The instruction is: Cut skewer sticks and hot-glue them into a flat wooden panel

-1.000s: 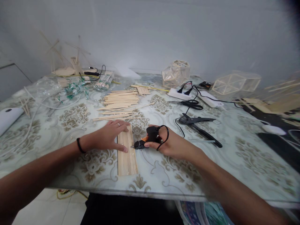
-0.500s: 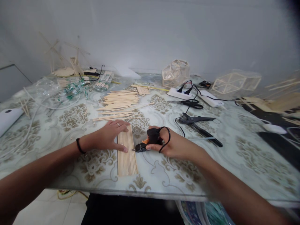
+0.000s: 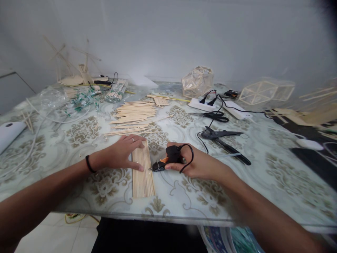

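A flat panel of pale wooden sticks (image 3: 143, 184) is found lying lengthwise near the front edge of the patterned bench (image 3: 184, 207), its sticks set side by side. The panel's upper part is covered by the left hand (image 3: 123, 153); the fingers are spread and extended, the thumb is laid on the panel's face, and nothing is seen to be gripped. A black band (image 3: 90, 163) is worn on the left wrist.

A black glue gun (image 3: 172, 153) with an orange trigger is held in the right hand (image 3: 198, 163), the fingers being closed around its body. Its nozzle is pointed leftward and is placed at the panel's right edge; whether contact is made cannot be told. A loop of black cord is seen over the right hand.

Beyond the panel, loose sticks (image 3: 135, 111) are laid in a rough pile, mostly crosswise. To the right, a black plier-like tool (image 3: 223, 134) is observed with its handles apart, and scissors (image 3: 216, 116) are placed behind it. Two black plugs are seated in a white power strip (image 3: 196, 104). Farther back, a faceted stick frame (image 3: 197, 83) is stood near the wall.
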### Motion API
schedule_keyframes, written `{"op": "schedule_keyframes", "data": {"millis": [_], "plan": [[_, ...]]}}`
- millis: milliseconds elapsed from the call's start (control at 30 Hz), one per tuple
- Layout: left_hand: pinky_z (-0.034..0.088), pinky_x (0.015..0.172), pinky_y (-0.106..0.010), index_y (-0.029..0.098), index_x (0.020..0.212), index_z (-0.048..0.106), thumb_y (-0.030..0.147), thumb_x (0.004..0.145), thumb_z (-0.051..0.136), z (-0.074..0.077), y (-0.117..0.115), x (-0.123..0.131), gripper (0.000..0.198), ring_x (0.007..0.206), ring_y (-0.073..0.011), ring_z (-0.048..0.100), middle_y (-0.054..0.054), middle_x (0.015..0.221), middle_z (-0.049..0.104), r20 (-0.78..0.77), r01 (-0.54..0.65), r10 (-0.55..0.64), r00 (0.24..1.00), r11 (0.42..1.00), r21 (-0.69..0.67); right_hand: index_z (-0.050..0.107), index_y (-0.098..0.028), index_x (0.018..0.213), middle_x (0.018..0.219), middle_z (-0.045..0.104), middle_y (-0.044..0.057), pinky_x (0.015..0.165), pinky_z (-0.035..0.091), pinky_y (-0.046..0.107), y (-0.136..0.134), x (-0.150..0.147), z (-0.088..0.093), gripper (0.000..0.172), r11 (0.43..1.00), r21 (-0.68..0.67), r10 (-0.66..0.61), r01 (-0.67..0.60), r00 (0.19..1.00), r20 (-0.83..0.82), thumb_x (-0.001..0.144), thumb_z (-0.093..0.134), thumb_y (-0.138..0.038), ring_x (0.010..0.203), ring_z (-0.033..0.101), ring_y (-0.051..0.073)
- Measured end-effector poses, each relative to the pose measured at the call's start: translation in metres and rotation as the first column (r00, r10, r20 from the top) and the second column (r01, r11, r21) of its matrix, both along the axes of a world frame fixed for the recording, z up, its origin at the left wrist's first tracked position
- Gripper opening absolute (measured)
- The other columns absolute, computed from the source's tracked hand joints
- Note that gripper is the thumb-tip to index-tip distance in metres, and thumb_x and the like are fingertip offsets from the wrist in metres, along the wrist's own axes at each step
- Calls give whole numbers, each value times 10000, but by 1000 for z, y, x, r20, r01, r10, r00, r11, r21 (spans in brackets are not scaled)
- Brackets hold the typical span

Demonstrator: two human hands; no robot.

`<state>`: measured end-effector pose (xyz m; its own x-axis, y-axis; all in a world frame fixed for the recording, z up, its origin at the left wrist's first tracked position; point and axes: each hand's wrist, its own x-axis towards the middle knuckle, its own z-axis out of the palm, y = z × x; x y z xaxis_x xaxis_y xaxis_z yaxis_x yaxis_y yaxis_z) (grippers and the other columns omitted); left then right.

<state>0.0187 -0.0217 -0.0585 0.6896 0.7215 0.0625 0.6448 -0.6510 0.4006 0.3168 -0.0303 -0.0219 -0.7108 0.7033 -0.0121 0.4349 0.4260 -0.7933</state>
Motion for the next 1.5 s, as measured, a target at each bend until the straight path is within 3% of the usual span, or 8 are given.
{"op": "schedule_keyframes", "data": {"millis": [267, 633, 1500], "plan": [[343, 1158, -536, 211, 1279, 633, 804, 774, 711, 0, -1, -1, 783, 1443, -391, 453, -162, 1566, 516, -14, -2, 2, 1000, 1000, 6, 553, -209, 871, 895, 730, 54, 708, 523, 296, -1, 2, 2, 283, 999, -41, -3, 3, 1000, -14, 886, 746, -416, 844, 708, 217], [326, 1162, -539, 203, 1287, 621, 797, 778, 715, 1, -1, 0, 788, 1449, -389, 449, -171, 1577, 504, -20, 10, -10, 1000, 1000, 0, 622, -201, 892, 860, 701, 27, 647, 498, 292, -3, 0, 0, 260, 999, -29, -22, 23, 999, 37, 852, 760, -417, 742, 662, 188], [326, 1169, -538, 215, 1324, 623, 817, 771, 701, -1, -1, 1, 821, 1438, -396, 454, -162, 1563, 518, -7, 7, -7, 1000, 1000, 11, 682, -185, 949, 943, 722, 69, 697, 558, 300, 0, -1, -11, 244, 997, 51, -67, 65, 997, 33, 852, 786, -384, 811, 693, 209]]}}
